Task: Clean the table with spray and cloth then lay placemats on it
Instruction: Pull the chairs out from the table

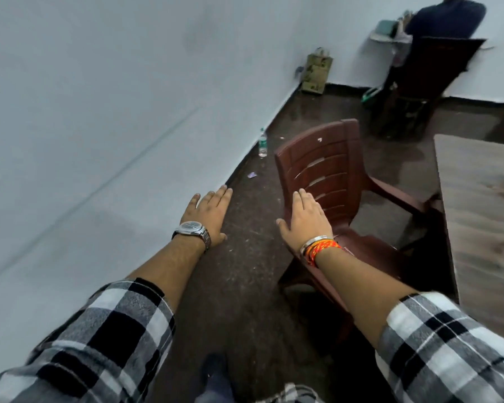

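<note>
A wooden table (483, 216) with a grey-brown grain top fills the right edge of the head view. My left hand (208, 212) is stretched out flat in the air over the dark floor, fingers straight, holding nothing; a metal watch sits on its wrist. My right hand (304, 218) is also flat with straight fingers, in front of the back of a brown plastic chair (329, 167); I cannot tell whether it touches the chair. No spray bottle, cloth or placemat shows in view.
The brown chair stands beside the table's left side. A plastic water bottle (262, 143) stands on the floor by the white wall (99, 112). Further back are a paper bag (316, 71), a second dark chair (425, 82) and a seated person (445, 18).
</note>
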Available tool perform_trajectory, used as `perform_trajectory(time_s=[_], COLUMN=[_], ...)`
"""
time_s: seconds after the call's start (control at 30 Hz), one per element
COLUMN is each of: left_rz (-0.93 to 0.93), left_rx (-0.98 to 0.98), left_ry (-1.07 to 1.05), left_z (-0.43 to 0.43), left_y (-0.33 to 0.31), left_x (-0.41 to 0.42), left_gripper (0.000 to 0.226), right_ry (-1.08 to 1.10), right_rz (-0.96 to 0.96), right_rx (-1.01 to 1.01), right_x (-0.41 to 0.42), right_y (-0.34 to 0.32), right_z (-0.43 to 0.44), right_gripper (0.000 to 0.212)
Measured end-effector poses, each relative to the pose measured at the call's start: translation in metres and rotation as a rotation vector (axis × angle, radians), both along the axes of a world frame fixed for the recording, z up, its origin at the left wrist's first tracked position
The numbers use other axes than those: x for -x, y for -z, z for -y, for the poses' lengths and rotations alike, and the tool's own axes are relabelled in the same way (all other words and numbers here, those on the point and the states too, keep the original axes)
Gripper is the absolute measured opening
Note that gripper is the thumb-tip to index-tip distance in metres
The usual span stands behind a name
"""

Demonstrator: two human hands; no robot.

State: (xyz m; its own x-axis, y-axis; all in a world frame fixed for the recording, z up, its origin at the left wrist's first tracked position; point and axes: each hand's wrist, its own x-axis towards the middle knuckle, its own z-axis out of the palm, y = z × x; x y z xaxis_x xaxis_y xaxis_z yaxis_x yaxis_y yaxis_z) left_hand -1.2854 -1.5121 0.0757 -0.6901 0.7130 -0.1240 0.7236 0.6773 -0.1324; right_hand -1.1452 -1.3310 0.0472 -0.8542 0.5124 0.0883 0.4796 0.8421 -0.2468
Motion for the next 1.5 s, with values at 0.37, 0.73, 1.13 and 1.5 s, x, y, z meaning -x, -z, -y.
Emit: perform_trajectory(time_s=[0.37, 0.73, 1.13, 1.5], left_rz=[-0.065, -0.077, -0.260, -0.224], left_rx=[0.068, 0.216, 0.315, 0.175], left_ry=[0.531, 1.028, 1.808, 2.247], left_z=[-0.192, -0.395, -0.570, -0.613], left_y=[-0.019, 0.012, 0.059, 0.066], left_x=[0.213, 0.324, 0.307, 0.299], left_gripper=[0.112, 0.108, 0.071, 0.024], right_ry=[0.480, 0.765, 1.309, 1.711], right_rz=[-0.042, 0.019, -0.027, 0.144], right_rx=[0.091, 0.291, 0.538, 0.279], right_x=[0.183, 0.311, 0.367, 0.409], right_y=[-0.021, 0.020, 0.045, 0.049], right_z=[-0.097, -0.229, -0.267, -0.253], right_gripper=[0.082, 0.096, 0.059, 0.020])
